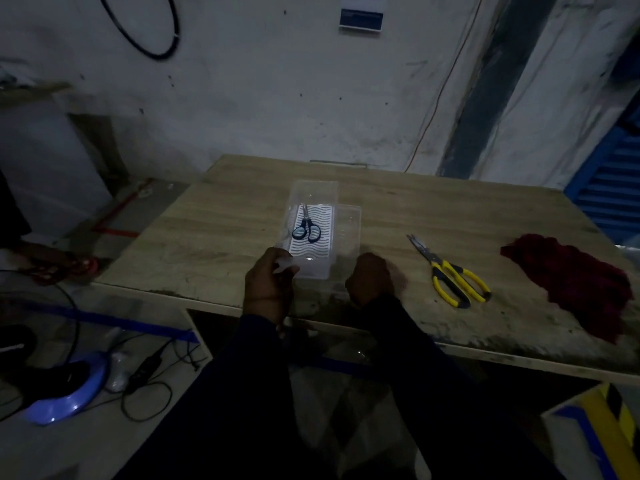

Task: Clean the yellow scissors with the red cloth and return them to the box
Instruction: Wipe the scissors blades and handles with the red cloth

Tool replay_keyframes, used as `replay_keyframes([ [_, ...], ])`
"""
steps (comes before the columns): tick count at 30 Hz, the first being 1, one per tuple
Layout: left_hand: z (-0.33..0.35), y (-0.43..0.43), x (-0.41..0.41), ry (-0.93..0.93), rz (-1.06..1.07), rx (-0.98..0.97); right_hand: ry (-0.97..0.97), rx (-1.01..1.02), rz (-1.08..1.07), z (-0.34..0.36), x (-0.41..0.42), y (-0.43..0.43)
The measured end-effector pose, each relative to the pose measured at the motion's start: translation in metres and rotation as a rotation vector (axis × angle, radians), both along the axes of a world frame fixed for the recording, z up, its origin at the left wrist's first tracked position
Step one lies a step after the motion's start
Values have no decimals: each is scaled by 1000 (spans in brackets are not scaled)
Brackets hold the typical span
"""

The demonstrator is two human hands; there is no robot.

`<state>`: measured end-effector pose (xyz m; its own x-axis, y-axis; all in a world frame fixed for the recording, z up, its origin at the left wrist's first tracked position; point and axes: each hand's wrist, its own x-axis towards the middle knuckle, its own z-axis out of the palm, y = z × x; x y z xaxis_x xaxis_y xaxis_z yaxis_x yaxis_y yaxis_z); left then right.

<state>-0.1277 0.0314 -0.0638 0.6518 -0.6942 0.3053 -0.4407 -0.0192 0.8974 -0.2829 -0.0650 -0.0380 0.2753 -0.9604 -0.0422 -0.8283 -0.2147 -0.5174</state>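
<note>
The yellow scissors (450, 271) lie flat on the wooden table, blades pointing away, to the right of the clear plastic box (329, 258). Further right the red cloth (575, 282) lies crumpled near the table's right edge. Inside the box rests a pair of blue-handled scissors (307, 227) on a wavy-patterned liner. My left hand (268, 282) grips the box's near left corner. My right hand (370, 278) is curled at the near right side, on the clear lid (349, 230) that lies beside and under the box; its grip is hard to make out.
The table (225, 244) has its front edge close to me and a dirty strip along it. On the floor at left lie cables, a blue object (69, 393) and someone's foot in a red sandal (62, 268). A wall stands behind the table.
</note>
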Motion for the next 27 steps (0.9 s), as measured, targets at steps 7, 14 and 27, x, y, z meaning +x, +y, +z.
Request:
replay_keyframes([
  [7, -2, 26, 52, -208, 12, 79, -57, 24, 206, -10, 73, -1],
  [14, 6, 52, 120, -269, 81, 204, -121, 63, 324, -10, 136, 21],
  [27, 22, -3, -11, -513, -75, -29, -353, -381, -79, -8, -40, -17],
])
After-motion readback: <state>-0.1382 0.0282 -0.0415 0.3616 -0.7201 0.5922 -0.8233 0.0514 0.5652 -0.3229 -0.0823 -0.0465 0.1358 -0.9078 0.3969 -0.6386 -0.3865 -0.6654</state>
